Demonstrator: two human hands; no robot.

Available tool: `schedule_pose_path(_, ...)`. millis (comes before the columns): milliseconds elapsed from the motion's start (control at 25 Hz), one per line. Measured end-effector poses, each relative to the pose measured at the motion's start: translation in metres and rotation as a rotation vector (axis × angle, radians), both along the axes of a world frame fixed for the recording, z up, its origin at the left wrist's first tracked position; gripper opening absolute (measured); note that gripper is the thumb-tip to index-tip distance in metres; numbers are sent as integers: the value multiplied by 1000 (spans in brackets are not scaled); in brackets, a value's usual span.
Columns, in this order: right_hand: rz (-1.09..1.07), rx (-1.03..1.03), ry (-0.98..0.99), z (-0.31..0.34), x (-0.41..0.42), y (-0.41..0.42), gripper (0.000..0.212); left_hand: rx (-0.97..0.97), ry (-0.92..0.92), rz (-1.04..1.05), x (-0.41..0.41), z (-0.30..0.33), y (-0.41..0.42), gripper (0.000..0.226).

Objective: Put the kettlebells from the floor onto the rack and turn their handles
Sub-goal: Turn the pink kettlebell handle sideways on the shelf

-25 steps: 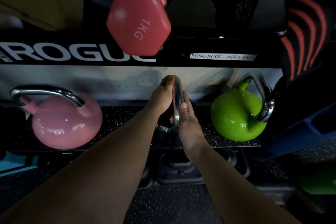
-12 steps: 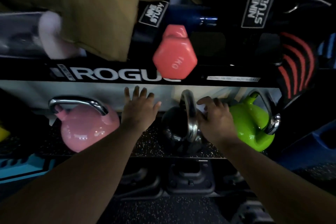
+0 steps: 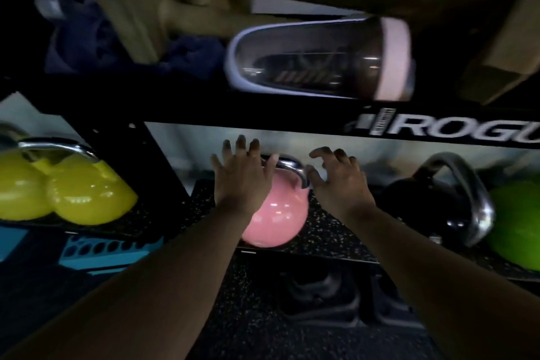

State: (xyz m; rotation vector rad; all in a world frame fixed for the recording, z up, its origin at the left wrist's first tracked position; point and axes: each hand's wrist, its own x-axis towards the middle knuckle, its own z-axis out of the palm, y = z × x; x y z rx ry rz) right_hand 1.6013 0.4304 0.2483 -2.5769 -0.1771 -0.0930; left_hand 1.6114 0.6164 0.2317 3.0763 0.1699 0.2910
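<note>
1. The glossy pink kettlebell [image 3: 276, 213] with a chrome handle [image 3: 292, 168] sits on the speckled black rack shelf [image 3: 330, 231].
2. The left hand [image 3: 242, 181] and right hand [image 3: 340, 184] flank the handle, each grip released, fingers spread.
3. Likely step: turning this handle; next, both hands must close on it.

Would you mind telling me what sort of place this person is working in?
Most likely a gym or fitness studio. Coloured kettlebells, a pink one, yellow ones and a black one, sit on a black storage rack with speckled rubber matting, and the rack carries a fitness-brand logo.
</note>
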Motion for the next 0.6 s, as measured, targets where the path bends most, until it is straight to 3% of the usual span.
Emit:
schedule_pose_path(200,-68,-60,116,-10,20,68,52,-414,34,-23,-5,-7,40,77)
schedule_pose_path(400,-80,-18,167,-20,20,74,57,-961,157,228,-15,-20,17,98)
schedule_pose_path(600,-242,77,123,-18,-10,95,45,-1231,115,3,7,-24,34,94)
